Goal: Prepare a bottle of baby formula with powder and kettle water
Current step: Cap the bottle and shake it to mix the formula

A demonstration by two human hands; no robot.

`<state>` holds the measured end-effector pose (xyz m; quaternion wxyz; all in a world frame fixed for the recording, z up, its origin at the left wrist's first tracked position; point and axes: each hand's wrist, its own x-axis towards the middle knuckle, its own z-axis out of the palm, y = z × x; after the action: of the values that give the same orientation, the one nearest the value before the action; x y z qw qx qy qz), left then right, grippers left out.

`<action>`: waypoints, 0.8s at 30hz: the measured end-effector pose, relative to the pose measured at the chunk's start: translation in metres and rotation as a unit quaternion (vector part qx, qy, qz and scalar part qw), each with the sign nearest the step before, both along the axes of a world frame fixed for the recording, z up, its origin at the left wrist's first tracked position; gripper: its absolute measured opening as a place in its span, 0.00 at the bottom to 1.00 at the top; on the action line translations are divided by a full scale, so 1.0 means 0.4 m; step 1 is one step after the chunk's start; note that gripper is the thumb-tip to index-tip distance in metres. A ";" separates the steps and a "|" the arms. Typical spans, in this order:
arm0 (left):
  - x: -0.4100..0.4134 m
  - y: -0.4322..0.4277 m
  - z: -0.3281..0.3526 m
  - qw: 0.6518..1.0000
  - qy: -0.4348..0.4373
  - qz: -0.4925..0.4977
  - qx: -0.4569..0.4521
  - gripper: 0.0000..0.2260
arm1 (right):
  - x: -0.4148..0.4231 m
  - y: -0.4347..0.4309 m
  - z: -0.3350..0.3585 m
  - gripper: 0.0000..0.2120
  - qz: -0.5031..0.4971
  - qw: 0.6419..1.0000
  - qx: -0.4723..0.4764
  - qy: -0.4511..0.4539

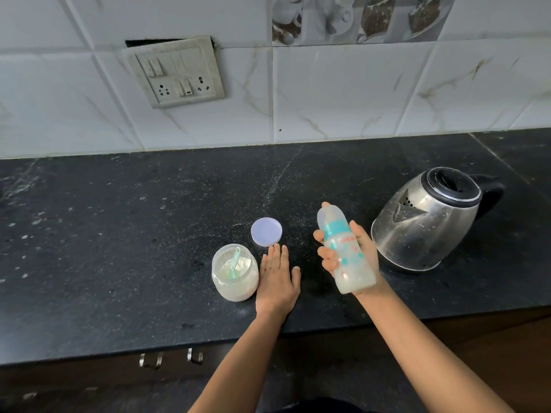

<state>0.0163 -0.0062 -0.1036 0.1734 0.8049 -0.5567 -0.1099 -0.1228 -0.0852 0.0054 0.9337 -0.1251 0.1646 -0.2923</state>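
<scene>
My right hand (362, 257) grips a clear baby bottle (347, 257) with a teal collar and a clear cap, tilted with its top pointing away and up; milky liquid fills its lower part. My left hand (277, 278) lies flat, fingers straight, on the black counter (119, 234). Just left of it stands an open clear jar of white powder (235, 274) with a green scoop (235, 263) standing in it. The jar's pale round lid (266, 231) lies flat beyond my left fingertips. A steel kettle (429, 217) with a black lid and handle stands to the right of the bottle.
A tiled wall runs behind the counter, with a switch and socket plate (176, 73) at upper left. The counter's front edge crosses below my wrists, with drawer handles (171, 359) under it.
</scene>
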 end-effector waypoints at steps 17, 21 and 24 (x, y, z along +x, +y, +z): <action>0.000 -0.002 0.002 1.000 -0.002 -0.001 0.001 0.27 | 0.003 0.005 0.005 0.30 0.038 0.995 -0.085 0.043; -0.003 -0.001 0.004 1.000 0.001 -0.002 0.000 0.27 | 0.019 -0.004 0.017 0.31 -0.066 0.997 0.033 -0.008; -0.003 0.002 0.003 1.000 0.005 -0.002 -0.006 0.27 | 0.013 0.000 0.011 0.29 -0.010 0.999 -0.032 0.001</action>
<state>0.0151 -0.0055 -0.1023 0.1809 0.8022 -0.5580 -0.1112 -0.1174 -0.0851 0.0099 0.9262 -0.1533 0.1570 -0.3065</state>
